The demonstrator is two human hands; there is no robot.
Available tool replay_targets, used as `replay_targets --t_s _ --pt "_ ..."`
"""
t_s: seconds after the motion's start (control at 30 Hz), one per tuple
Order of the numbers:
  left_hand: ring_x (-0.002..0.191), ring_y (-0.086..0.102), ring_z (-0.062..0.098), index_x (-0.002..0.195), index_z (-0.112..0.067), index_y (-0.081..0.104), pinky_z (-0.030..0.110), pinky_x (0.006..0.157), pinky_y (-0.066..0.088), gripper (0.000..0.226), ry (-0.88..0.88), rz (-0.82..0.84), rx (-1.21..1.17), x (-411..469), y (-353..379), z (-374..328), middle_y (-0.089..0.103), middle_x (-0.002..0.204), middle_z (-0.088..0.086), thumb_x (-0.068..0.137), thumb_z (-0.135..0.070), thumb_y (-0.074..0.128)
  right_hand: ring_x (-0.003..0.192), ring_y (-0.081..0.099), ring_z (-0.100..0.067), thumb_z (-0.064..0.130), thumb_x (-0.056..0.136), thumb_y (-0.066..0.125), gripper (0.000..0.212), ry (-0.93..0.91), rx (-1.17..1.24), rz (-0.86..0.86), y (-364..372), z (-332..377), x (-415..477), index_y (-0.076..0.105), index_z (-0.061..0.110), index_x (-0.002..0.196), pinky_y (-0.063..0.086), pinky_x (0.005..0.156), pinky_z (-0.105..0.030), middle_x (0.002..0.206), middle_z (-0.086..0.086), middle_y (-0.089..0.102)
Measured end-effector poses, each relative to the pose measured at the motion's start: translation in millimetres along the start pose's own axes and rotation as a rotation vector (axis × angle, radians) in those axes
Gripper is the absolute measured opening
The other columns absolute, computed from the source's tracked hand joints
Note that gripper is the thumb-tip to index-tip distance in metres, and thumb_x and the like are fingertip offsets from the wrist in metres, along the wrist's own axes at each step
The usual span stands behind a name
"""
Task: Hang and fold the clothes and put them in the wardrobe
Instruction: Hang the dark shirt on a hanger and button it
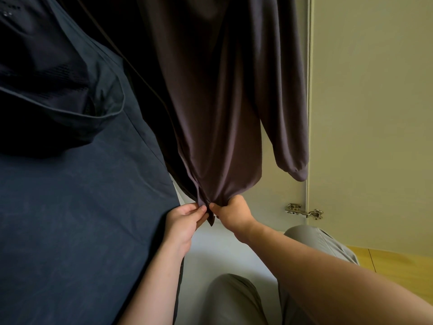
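A dark brown long-sleeved garment point(218, 102) hangs inside the wardrobe, its top out of view. Its right sleeve point(290, 137) dangles free beside the door. My left hand point(185, 221) pinches the garment's bottom hem from the left. My right hand point(232, 213) grips the same hem right beside it, bunching the cloth. The two hands almost touch. A dark navy garment point(77, 195) hangs to the left, close against my left forearm.
The pale wardrobe door point(370, 113) stands open on the right, with a metal hinge point(304, 211) low on its edge. The white wardrobe floor point(210, 252) lies under my hands. My knees in grey trousers point(234, 301) and a strip of wooden floor point(398, 266) show below.
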State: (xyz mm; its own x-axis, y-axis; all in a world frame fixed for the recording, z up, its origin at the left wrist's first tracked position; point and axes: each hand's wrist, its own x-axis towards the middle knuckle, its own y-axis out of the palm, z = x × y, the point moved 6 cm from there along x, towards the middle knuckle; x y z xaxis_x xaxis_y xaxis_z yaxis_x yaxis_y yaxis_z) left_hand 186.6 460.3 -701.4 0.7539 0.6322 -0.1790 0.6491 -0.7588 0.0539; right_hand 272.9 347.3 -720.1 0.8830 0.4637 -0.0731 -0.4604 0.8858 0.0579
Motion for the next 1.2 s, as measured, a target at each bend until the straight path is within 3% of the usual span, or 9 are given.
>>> replay_targets --t_s 0.23,0.43,0.57,0.77,0.93,1.03,1.2 --pt "0.084 0.075 0.014 0.095 -0.002 0.072 0.017 0.074 0.058 0.012 0.027 0.002 0.038 -0.9 0.5 -1.6 0.077 0.089 0.009 0.093 0.004 0.062 0.072 0.063 -0.011 0.015 0.092 0.067 0.017 -0.041 -0.031 0.005 1.9 4.5 -2.2 0.06 0.026 0.08 0.041 0.046 -0.006 0.082 0.005 0.067" --pt "0.08 0.075 0.019 0.095 0.0 0.07 0.02 0.068 0.058 0.005 0.061 -0.066 0.053 -2.3 -3.2 -2.2 0.077 0.088 0.012 0.092 0.001 0.066 0.057 0.06 -0.001 0.017 0.089 0.072 0.016 -0.057 -0.004 0.037 5.4 4.0 -4.0 0.063 0.022 0.076 0.045 0.047 -0.01 0.072 0.004 0.067" --pt "0.083 0.075 0.021 0.098 -0.001 0.072 0.023 0.069 0.058 0.007 0.046 -0.069 0.067 -3.4 -2.6 0.6 0.077 0.09 0.011 0.092 -0.002 0.067 0.065 0.061 -0.004 0.018 0.088 0.073 0.018 -0.056 -0.008 0.022 3.4 4.1 -4.6 0.062 0.024 0.076 0.047 0.05 -0.009 0.077 0.007 0.069" --pt "0.065 0.062 0.017 0.099 0.005 0.072 0.023 0.067 0.057 0.01 0.052 -0.037 0.131 -2.7 -4.3 -2.4 0.07 0.077 0.012 0.09 0.002 0.067 0.063 0.062 0.01 0.015 0.086 0.076 0.018 -0.064 0.029 0.036 3.4 2.9 -7.4 0.063 0.026 0.079 0.042 0.053 -0.004 0.079 0.02 0.067" --pt "0.059 0.063 0.013 0.096 -0.002 0.072 0.019 0.06 0.055 0.015 0.032 0.018 0.163 -2.8 -6.6 -5.3 0.072 0.071 0.006 0.09 0.008 0.062 0.073 0.062 0.005 0.015 0.088 0.074 0.012 -0.06 0.033 0.014 3.3 1.8 -6.1 0.065 0.023 0.089 0.044 0.056 -0.004 0.082 0.02 0.067" --pt "0.06 0.064 0.013 0.098 0.0 0.072 0.02 0.062 0.056 0.015 0.022 0.063 0.165 -3.5 -5.7 -6.1 0.073 0.073 0.007 0.09 0.008 0.062 0.074 0.062 0.004 0.014 0.088 0.073 0.015 -0.048 0.034 0.013 3.6 1.7 -5.0 0.064 0.025 0.085 0.044 0.055 -0.004 0.083 0.019 0.067" --pt "0.07 0.072 0.022 0.099 0.004 0.069 0.025 0.064 0.059 0.017 -0.031 0.052 0.029 -4.2 -3.4 -6.0 0.074 0.078 0.015 0.1 -0.007 0.056 0.072 0.063 -0.005 0.015 0.087 0.074 0.013 -0.049 0.008 0.004 0.6 4.0 -2.9 0.064 0.022 0.086 0.046 0.055 -0.008 0.083 0.012 0.068"
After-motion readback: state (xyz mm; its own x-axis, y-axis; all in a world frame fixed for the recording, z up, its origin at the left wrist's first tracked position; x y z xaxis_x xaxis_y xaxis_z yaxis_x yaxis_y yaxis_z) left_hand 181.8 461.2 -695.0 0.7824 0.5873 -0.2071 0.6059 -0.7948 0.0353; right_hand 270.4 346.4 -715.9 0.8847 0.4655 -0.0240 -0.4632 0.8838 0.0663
